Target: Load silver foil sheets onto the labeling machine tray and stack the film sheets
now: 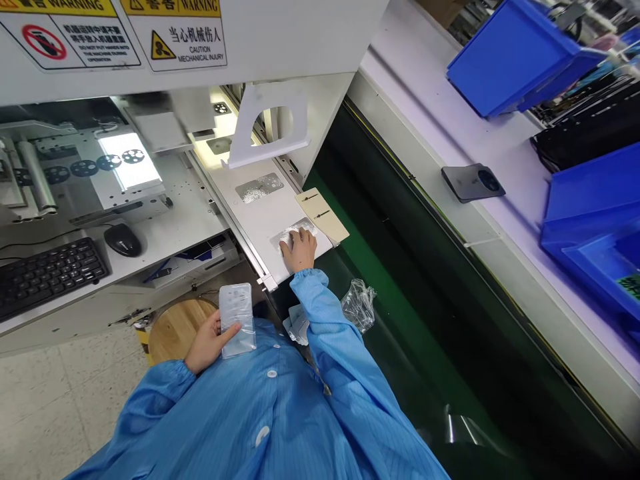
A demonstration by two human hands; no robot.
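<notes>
A large white machine (200, 47) stands ahead of the right hand (299, 248), with warning labels (113, 33) on its front. A green conveyor belt (395, 260) runs just to the right of that hand, and beyond it a long white bench (425, 113) holds blue bins (520, 57). To the left of the hand, a machine shelf (175, 207) carries a black keyboard (50, 277) and a mouse (123, 240). A round wooden stool (177, 330) sits just beside the left hand (210, 343).

The right hand lies palm down, its fingers lightly curled and close together, on a crinkled silver patch (300, 228). That patch is set into a white plate (240, 213) sticking out from the machine. I cannot tell whether the hand is gripping the patch or just pressing on it. A second silver patch (259, 187) lies farther along the plate, and a beige card (323, 215) lies just beyond the fingers.

The left hand, in front of the person's blue smock (240, 413), is curled around a clear plastic bag (237, 320) with its thumb across the front. A crumpled plastic bag (359, 305) lies on the belt, right of the right sleeve.
</notes>
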